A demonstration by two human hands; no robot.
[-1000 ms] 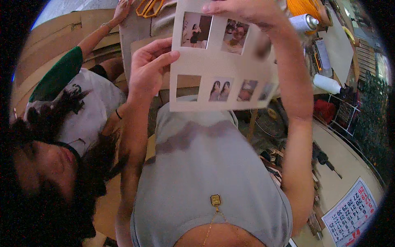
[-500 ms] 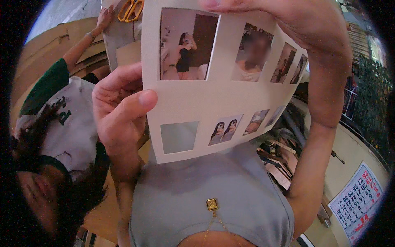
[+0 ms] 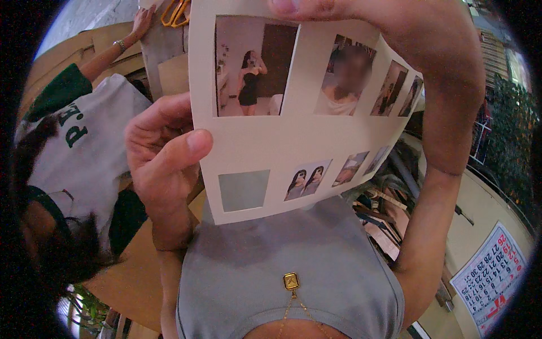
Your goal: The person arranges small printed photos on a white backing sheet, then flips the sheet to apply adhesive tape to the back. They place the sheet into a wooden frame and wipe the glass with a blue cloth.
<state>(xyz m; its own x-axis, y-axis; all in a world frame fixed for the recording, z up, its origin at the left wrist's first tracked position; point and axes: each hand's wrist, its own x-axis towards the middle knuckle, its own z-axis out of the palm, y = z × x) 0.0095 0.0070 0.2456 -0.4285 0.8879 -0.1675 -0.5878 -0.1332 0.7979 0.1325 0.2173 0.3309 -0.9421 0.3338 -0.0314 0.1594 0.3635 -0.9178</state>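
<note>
I hold a cream sheet of printed photos (image 3: 265, 150) up close in front of me. It carries two large pictures in its upper row and several small ones below, plus one blank grey square. My left hand (image 3: 164, 158) grips its left edge, thumb lying across the front. My right hand (image 3: 361, 11) pinches the top edge from above, its forearm running down the right side of the sheet. Below the sheet I see my grey top and a small gold pendant (image 3: 291, 281).
A person in a white and green shirt (image 3: 84, 141) sits at my left, one hand (image 3: 141, 20) stretched onto a table where orange scissors (image 3: 175, 11) lie. Cluttered tools lie at the right (image 3: 384, 220). A wall calendar (image 3: 497, 277) hangs at the lower right.
The sheet has come much closer to my face and now fills the upper middle of the view. Both hands keep their grip on it.
</note>
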